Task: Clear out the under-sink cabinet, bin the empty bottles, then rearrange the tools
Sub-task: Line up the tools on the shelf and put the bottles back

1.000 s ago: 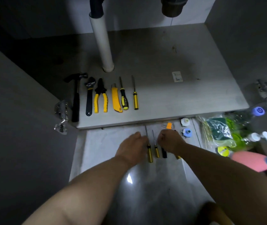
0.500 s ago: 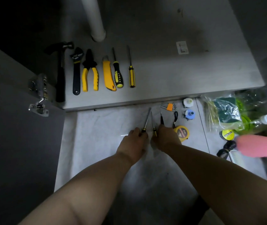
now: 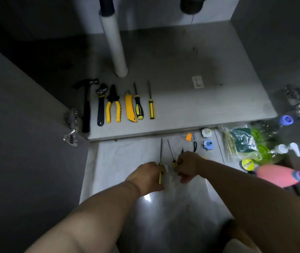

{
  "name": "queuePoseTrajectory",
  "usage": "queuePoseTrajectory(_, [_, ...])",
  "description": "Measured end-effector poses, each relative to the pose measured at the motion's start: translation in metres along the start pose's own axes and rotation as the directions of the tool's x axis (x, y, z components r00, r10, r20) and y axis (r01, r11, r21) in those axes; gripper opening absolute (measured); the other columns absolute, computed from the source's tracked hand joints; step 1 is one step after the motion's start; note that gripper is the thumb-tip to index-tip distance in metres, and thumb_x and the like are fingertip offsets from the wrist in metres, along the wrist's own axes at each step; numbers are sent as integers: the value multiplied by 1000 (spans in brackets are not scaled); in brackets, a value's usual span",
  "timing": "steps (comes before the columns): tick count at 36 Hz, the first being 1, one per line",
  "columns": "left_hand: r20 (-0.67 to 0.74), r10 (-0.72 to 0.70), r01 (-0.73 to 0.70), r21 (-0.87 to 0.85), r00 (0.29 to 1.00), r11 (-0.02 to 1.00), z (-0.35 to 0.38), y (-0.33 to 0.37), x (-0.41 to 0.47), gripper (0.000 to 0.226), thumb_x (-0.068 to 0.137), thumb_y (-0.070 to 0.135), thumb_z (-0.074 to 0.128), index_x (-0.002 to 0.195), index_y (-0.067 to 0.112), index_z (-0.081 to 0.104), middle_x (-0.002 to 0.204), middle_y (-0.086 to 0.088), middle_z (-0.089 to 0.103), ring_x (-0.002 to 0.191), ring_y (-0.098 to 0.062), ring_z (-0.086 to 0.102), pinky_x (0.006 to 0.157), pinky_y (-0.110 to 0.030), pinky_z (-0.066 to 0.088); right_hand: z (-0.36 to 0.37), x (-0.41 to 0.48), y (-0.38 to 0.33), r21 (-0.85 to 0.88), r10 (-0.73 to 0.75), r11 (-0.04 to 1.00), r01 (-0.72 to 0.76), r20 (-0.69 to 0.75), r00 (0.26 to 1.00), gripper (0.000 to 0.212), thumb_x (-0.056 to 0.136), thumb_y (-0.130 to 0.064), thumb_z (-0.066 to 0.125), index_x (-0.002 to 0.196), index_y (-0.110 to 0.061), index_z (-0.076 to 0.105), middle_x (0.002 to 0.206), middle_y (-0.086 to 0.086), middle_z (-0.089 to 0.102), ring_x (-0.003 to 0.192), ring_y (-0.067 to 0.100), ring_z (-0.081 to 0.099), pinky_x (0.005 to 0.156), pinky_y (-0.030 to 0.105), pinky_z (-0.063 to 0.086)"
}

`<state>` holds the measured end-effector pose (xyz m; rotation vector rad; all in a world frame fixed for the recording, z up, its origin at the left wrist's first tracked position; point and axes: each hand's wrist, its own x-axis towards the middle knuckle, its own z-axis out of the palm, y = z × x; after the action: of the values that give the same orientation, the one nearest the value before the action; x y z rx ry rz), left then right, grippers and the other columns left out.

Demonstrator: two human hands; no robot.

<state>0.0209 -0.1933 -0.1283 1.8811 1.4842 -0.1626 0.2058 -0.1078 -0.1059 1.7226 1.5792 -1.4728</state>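
On the floor tile in front of the cabinet, my left hand point(image 3: 150, 175) grips a long yellow-handled screwdriver point(image 3: 160, 156), shaft pointing at the cabinet. My right hand point(image 3: 187, 166) grips a thinner yellow screwdriver point(image 3: 171, 152) and at least one more small dark tool whose tip shows above the knuckles. On the cabinet floor point(image 3: 200, 110) a row lies side by side: hammer point(image 3: 86, 105), adjustable wrench point(image 3: 100, 105), yellow pliers point(image 3: 113, 105), yellow utility knife point(image 3: 130, 108), and two screwdrivers point(image 3: 138, 105) point(image 3: 151, 106).
A white drain pipe point(image 3: 115, 44) stands behind the tool row. An orange hex key set point(image 3: 188, 136), two small caps point(image 3: 207, 144), a bag of sponges point(image 3: 244, 141), a pump bottle point(image 3: 284, 148) and a pink spray bottle point(image 3: 280, 175) lie at right. Open cabinet doors flank both sides.
Both hands have closed round the screwdrivers on the floor and drawn back slightly toward me. The head camera tilted down, then back up.
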Motion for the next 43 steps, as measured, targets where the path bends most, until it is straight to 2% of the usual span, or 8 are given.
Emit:
queuePoseTrajectory(3, [-28,19,-18,15,999,1000,-28,17,-10,47,81,46,72,125,35,58,110,-2,58,102,-25,60,84,-27,47,-22,-30,-10,18,-33,999,32,4,999,11,89,-8,67,80,-12,61,79,9,71,55,15,70,51,23,56])
queuePoseTrajectory(7, [-112,34,-35,-9,993,999,-59,38,-18,50,80,43,75,125,32,58,110,0,56,102,-23,58,81,-24,41,-43,-60,-14,148,-94,984,100,-44,995,15,90,-9,65,79,-6,57,64,17,70,45,21,67,38,22,47])
queuePoseTrajectory(13, [-260,12,-33,-77,966,997,-98,56,-9,52,80,36,79,128,31,59,112,2,58,102,-20,58,87,-29,49,-68,-70,-20,259,-145,943,207,-238,960,15,91,-11,67,84,-12,53,59,14,66,48,21,67,42,27,52])
queuePoseTrajectory(17, [-303,21,-14,25,953,1000,-116,55,12,50,83,38,76,129,31,56,112,0,59,101,-22,59,88,-37,53,-81,-57,-27,242,-149,938,246,-360,921,12,89,-13,67,82,-11,58,62,15,69,59,31,72,49,31,57])
queuePoseTrajectory(25, [-390,116,15,316,913,949,-144,35,85,47,85,54,67,126,32,61,116,-3,67,113,-26,54,94,-37,44,-100,2,-39,162,-163,947,277,-501,850,15,82,-19,71,82,-5,67,75,14,73,68,25,72,71,40,62])
queuePoseTrajectory(30, [-387,109,44,366,916,930,-145,15,122,56,82,62,61,132,37,60,123,-1,65,117,-27,50,95,-39,40,-104,38,-47,114,-161,955,273,-574,803,16,80,-26,70,72,-14,64,73,5,68,73,21,64,66,28,50])
queuePoseTrajectory(35, [-385,137,43,424,913,905,-145,4,136,57,85,67,54,133,37,59,126,0,64,120,-27,47,99,-42,37,-108,56,-56,66,-152,969,237,-598,787,20,82,-28,69,81,-9,69,84,9,69,83,26,64,77,32,54])
queuePoseTrajectory(43, [-416,129,85,457,900,885,-150,-1,139,54,85,69,57,129,38,61,118,1,60,119,-27,44,94,-41,37,-102,64,-73,63,-140,972,227,-619,773,17,84,-27,70,88,-10,69,92,11,69,90,29,66,76,30,52])
